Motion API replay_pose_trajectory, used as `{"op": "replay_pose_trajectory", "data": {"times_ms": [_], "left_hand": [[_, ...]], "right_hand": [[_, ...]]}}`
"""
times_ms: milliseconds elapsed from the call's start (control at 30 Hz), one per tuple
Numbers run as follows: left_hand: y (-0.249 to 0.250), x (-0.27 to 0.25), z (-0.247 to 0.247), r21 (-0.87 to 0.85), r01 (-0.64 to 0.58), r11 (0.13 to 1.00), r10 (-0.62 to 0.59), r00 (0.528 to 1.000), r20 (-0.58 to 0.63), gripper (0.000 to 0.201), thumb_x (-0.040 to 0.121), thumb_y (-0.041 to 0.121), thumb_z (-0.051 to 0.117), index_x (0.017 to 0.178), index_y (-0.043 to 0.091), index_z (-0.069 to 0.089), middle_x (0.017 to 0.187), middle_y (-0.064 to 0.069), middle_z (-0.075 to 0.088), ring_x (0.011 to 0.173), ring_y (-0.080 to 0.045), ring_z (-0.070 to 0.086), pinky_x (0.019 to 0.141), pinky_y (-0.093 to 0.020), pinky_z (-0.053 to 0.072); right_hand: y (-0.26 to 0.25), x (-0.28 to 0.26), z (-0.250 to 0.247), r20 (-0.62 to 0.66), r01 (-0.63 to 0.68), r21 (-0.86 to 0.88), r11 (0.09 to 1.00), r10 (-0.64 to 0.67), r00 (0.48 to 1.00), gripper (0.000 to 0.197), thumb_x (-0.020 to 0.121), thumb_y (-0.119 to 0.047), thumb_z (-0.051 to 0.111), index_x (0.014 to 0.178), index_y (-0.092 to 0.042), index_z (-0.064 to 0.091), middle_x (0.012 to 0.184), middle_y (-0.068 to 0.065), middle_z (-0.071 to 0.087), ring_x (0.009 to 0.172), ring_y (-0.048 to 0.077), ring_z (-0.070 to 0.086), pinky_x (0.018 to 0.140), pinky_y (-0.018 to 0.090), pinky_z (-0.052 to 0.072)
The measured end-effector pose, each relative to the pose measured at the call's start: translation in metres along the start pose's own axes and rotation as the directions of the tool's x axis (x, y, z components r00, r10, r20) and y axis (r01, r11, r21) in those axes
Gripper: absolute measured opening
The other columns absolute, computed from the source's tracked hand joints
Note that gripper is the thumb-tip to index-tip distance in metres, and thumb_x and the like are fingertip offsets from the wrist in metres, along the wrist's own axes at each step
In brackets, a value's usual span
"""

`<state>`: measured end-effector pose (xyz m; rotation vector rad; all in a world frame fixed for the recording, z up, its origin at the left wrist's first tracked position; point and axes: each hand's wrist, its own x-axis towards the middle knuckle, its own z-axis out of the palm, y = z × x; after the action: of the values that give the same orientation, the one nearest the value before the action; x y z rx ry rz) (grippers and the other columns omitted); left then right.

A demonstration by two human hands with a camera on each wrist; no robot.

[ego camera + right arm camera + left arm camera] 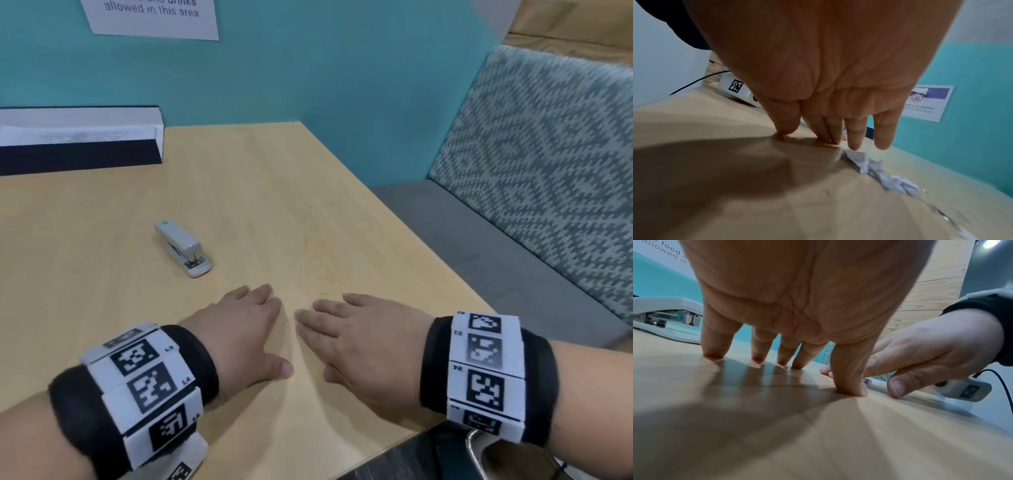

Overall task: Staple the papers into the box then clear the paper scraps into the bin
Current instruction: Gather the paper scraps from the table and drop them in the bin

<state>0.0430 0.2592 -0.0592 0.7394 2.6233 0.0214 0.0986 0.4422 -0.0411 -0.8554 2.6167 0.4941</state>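
Both hands lie flat at 6 o'clock on the worktop point(308, 212): left hand point(236, 332) and right hand point(363, 339), fingers point(715, 344) straight, tips touching the wood, holding nothing. At 10 o'clock the box point(78, 140), dark-sided with a white inner wall, holds a stack of white papers point(68, 135). At 11 o'clock lies the grey stapler point(183, 248), closed. Small white paper scraps point(879, 170), blurred, lie just beside the right fingertips.
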Motion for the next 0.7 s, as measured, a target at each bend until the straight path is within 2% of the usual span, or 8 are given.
{"op": "replay_pose_trajectory", "data": {"times_ms": [33,100,167,200,233,300,467,700], "left_hand": [[0.0,0.0,0.0,0.003,0.001,1.0,-0.001,1.0,0.0,0.089,0.081,0.063,0.056,0.149,0.02,0.021,0.162,0.005,0.003,0.149,-0.019,0.002,0.117,-0.043,0.026],[-0.001,0.001,0.001,0.002,0.002,1.0,-0.002,1.0,-0.005,0.09,0.081,0.063,0.056,0.15,0.02,0.019,0.162,0.006,0.001,0.15,-0.019,0.002,0.117,-0.043,0.026],[-0.001,0.002,0.001,-0.002,0.002,1.0,-0.002,1.0,-0.007,0.089,0.08,0.063,0.056,0.15,0.021,0.02,0.162,0.006,0.001,0.15,-0.019,0.002,0.117,-0.043,0.027],[-0.002,0.002,0.001,-0.005,0.002,1.0,-0.002,1.0,-0.006,0.089,0.08,0.063,0.056,0.149,0.021,0.021,0.162,0.006,0.002,0.15,-0.018,0.002,0.116,-0.044,0.027],[-0.002,0.002,0.001,-0.008,0.002,1.0,-0.002,1.0,-0.005,0.088,0.079,0.064,0.056,0.148,0.021,0.023,0.162,0.007,0.003,0.149,-0.018,0.003,0.116,-0.044,0.028],[-0.003,0.002,0.001,-0.009,0.0,1.0,0.0,1.0,-0.004,0.087,0.08,0.063,0.056,0.148,0.02,0.024,0.161,0.007,0.005,0.149,-0.019,0.003,0.115,-0.044,0.028],[-0.002,0.003,0.002,-0.009,0.005,1.0,-0.005,1.0,-0.006,0.091,0.08,0.063,0.057,0.15,0.021,0.019,0.162,0.008,-0.001,0.15,-0.018,0.001,0.116,-0.043,0.027],[-0.003,0.005,0.002,0.001,0.002,1.0,-0.002,1.0,0.002,0.092,0.079,0.063,0.057,0.151,0.02,0.017,0.162,0.005,-0.002,0.15,-0.02,0.0,0.117,-0.044,0.026]], "right_hand": [[0.006,-0.001,0.001,0.034,-0.017,0.009,1.0,0.017,0.999,0.061,0.104,-0.039,0.026,0.157,-0.014,0.01,0.166,0.002,0.003,0.152,0.024,0.002,0.121,0.044,0.011],[0.025,-0.003,0.002,0.024,-0.031,0.033,0.999,0.03,0.999,0.045,0.102,-0.033,0.035,0.144,-0.017,0.043,0.158,0.001,0.032,0.149,0.028,0.019,0.12,0.046,0.02],[0.042,-0.008,-0.001,-0.134,-0.077,0.163,0.984,0.1,0.986,0.023,0.097,-0.025,0.041,0.109,-0.022,0.061,0.123,-0.003,0.059,0.122,0.029,0.049,0.104,0.047,0.041],[0.048,-0.013,-0.005,-0.18,-0.141,0.261,0.955,0.191,0.965,0.022,0.096,-0.025,0.043,0.108,-0.025,0.06,0.115,-0.005,0.059,0.111,0.024,0.052,0.097,0.044,0.046],[0.053,-0.016,-0.006,-0.167,-0.207,0.339,0.918,0.275,0.947,0.028,0.096,-0.028,0.044,0.121,-0.028,0.058,0.12,-0.007,0.057,0.111,0.021,0.053,0.094,0.041,0.047],[0.056,-0.02,-0.007,-0.054,-0.301,0.407,0.863,0.352,0.934,0.047,0.094,-0.037,0.051,0.14,-0.033,0.045,0.129,-0.008,0.052,0.112,0.016,0.055,0.093,0.034,0.046],[0.04,-0.007,-0.001,0.045,-0.318,0.53,0.786,0.348,0.936,0.065,0.078,-0.047,0.068,0.137,-0.037,0.043,0.117,-0.01,0.046,0.096,0.017,0.059,0.087,0.037,0.051],[0.029,0.024,0.003,0.028,-0.294,0.461,0.837,0.318,0.948,0.024,0.091,-0.029,0.058,0.113,-0.024,0.052,0.108,-0.001,0.045,0.085,0.025,0.06,0.078,0.044,0.054]]}}
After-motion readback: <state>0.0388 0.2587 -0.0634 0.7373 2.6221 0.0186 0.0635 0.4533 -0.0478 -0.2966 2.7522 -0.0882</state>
